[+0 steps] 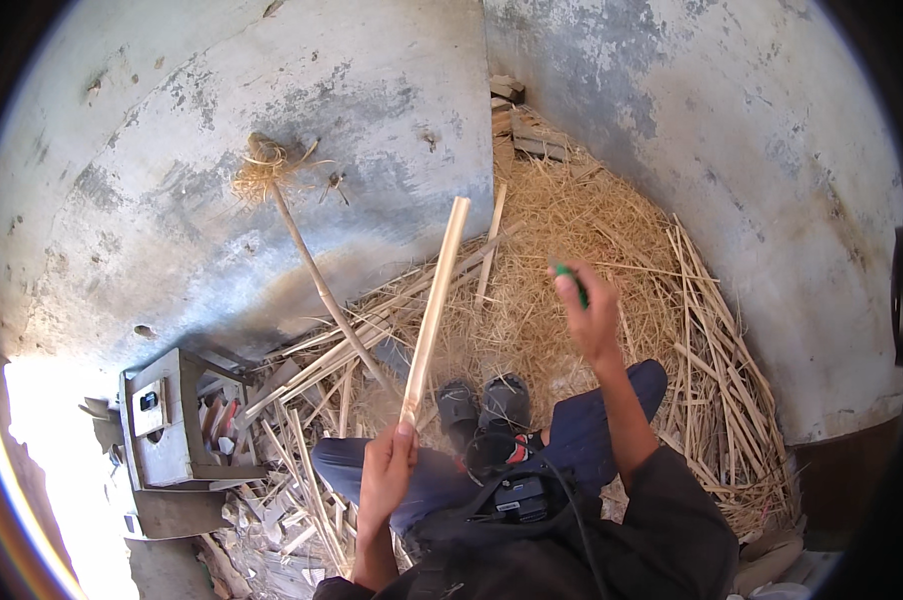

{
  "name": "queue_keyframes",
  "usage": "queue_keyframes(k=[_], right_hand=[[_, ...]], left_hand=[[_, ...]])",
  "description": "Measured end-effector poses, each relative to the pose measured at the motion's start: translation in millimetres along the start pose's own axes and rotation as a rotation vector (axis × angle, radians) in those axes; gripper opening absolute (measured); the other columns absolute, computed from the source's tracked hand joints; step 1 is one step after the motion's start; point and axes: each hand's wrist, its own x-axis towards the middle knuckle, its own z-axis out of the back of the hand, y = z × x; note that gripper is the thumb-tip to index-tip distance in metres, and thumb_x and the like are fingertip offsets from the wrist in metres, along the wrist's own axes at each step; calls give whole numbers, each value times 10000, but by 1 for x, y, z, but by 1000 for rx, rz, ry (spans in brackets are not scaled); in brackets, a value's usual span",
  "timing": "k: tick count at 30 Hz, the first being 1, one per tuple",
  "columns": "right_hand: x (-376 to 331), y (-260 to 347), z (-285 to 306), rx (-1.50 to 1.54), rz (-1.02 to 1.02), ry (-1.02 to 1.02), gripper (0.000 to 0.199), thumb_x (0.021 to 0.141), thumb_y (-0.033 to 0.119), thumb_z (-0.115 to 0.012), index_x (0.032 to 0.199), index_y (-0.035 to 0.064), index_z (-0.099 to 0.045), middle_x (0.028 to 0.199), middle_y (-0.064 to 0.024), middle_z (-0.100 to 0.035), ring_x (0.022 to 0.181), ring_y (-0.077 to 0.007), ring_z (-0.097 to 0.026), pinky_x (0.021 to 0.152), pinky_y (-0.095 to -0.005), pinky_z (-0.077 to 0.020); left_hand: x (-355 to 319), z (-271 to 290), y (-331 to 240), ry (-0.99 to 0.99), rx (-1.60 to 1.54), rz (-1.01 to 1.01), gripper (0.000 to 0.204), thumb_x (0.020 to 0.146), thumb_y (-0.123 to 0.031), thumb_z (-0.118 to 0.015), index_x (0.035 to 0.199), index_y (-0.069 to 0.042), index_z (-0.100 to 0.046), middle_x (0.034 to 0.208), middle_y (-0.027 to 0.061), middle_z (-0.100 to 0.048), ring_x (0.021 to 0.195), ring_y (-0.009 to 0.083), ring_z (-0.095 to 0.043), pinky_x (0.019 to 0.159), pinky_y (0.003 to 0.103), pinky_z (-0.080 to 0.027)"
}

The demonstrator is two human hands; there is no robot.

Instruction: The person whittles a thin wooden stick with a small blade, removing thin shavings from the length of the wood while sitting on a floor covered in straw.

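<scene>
In my left hand [388,468] is the lower end of a long, pale split-bamboo strip [435,310], gripped between thumb and fingers. The strip points up and slightly to the right, its far end standing free in front of the wall. My right hand [594,318] is raised to the right, apart from the strip. Its fingers are wrapped round a small green-handled tool [575,284], whose working end is too small to make out. Below the hands, my dark shoes [505,402] rest among shavings.
Straw-coloured shavings [562,215] heap up in the corner between two worn walls. Long strips [717,390] lie along the right wall, with more pieces at left. A stick [317,275] leans on the left wall. A wooden stool-like box [167,440] lies at left.
</scene>
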Motion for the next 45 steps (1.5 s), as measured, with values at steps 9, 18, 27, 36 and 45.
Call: queue_keyframes(k=[9,18,27,36,45], right_hand=[[-59,51,-42,161,298,291,335,965,410,-770,1061,90,-749,848,-81,-730,702,-278,-731,610,-376,-559],[-61,57,-44,168,369,267,357,943,399,-793,1022,54,-746,772,-83,-673,617,-262,-665,548,-357,-501],[-51,65,-35,39,395,199,319,919,414,-803,1011,109,-780,766,-33,-697,618,-234,-694,532,-354,-515],[-46,67,-31,-82,443,225,310,907,427,-805,988,129,-777,751,-16,-687,602,-216,-682,516,-350,-502],[4,25,-22,-8,19,-105,403,1036,447,-683,1087,65,-805,694,-28,-688,548,-121,-587,498,-316,-426]], left_hand=[[24,-15,-13,203,-142,76,515,1139,-539,-413,865,-116,-518,627,-58,-403,498,37,-333,449,234,-261],[18,-32,-35,207,-153,11,454,1175,-375,-389,883,-64,-546,739,-59,-422,676,64,-342,599,273,-287],[17,-34,-20,127,103,-153,564,1171,-477,-297,798,-88,-462,633,-46,-350,567,88,-307,530,299,-255],[12,-33,-19,108,119,-136,574,1176,-462,-284,771,-87,-438,624,-42,-345,570,90,-302,533,309,-248],[-7,-27,10,228,62,-70,564,1168,-506,-323,786,-107,-436,650,-46,-358,586,80,-306,535,297,-254]])
